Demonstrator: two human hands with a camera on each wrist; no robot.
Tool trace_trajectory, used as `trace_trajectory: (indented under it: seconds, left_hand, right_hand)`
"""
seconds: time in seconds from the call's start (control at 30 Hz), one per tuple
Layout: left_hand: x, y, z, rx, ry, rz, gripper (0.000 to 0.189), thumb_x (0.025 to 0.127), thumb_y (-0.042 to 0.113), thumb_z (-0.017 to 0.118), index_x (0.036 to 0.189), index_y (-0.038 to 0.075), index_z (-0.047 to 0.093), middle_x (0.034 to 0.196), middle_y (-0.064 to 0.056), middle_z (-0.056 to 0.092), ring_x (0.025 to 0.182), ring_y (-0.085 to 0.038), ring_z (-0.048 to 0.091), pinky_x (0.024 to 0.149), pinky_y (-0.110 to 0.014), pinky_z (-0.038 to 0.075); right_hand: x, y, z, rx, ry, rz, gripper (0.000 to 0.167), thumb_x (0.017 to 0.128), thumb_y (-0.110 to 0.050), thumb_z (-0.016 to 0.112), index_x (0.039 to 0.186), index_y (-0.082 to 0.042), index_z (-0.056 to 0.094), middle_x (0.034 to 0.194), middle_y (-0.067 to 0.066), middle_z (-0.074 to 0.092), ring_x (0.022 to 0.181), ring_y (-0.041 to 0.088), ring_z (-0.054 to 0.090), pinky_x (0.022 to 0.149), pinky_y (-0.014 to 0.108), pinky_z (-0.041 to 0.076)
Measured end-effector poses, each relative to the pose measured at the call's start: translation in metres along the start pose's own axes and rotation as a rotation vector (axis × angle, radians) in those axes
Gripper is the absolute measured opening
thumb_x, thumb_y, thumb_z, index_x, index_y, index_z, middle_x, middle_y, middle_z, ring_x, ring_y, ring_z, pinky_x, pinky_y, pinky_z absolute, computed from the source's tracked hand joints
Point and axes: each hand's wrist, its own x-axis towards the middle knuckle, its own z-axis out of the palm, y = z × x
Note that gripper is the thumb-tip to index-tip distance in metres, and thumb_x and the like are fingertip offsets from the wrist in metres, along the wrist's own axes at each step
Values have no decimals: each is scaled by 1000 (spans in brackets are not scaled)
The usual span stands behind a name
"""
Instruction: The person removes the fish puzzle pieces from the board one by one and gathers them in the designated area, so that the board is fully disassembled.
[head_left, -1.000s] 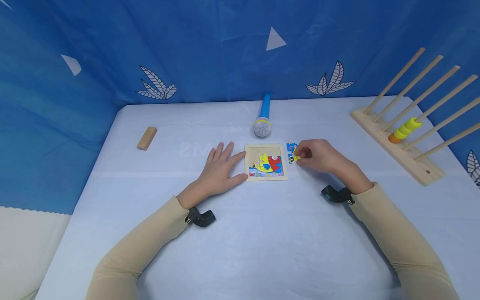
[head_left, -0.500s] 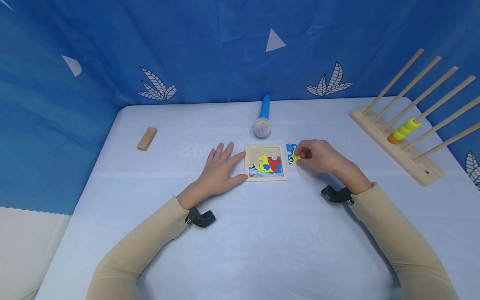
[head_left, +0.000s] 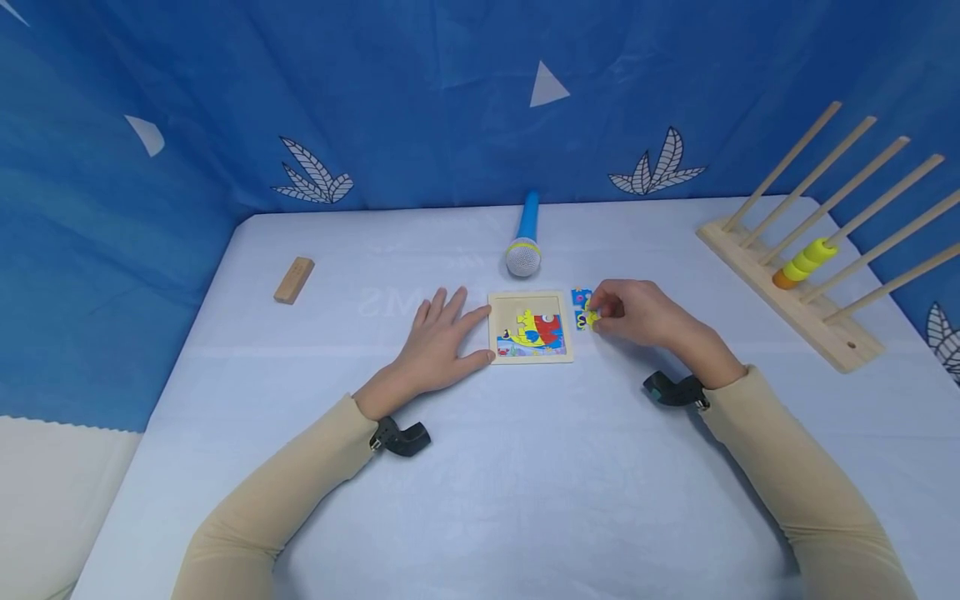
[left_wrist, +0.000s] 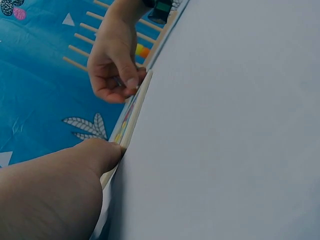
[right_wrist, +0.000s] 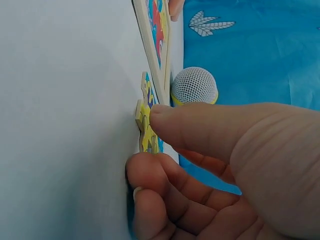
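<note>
A square wooden puzzle tray [head_left: 492, 329] lies mid-table, its lower part filled with pieces of a yellow, red and blue picture. My left hand [head_left: 433, 348] rests flat at its left side, fingers spread, with the thumb and index fingertip against the rim. Just right of the tray, loose blue and yellow puzzle pieces [head_left: 581, 320] lie together on the cloth. My right hand [head_left: 633, 312] is over them with curled fingers, its thumb and fingers at a yellow puzzle piece [right_wrist: 145, 122]. In the right wrist view the thumb covers part of that piece.
Behind the tray lies a blue toy microphone [head_left: 523, 250]. A small wooden block [head_left: 294, 279] sits at the left. On the right stands a wooden peg rack [head_left: 795, 300] with tall rods and yellow and orange beads [head_left: 804, 263]. A blue curtain [head_left: 450, 100] hangs behind the table.
Both hands and the pieces stay nearly still. The head view has shifted slightly, so the scene sits a little lower.
</note>
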Motion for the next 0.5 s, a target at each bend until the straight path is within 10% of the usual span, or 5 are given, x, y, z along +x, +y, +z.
trace_trajectory:
  seconds: [0.5]
  left_hand:
    - [1,0,1,8,0,-3,73,94,52,60,158,21,41,170,-20,19,158,-46,7,125,-66,6]
  right_hand:
    - [-1,-8,-11,2,16,-26,22,90,-9,72,110,-3,66,85,10,62,78,22,54,65,29,46]
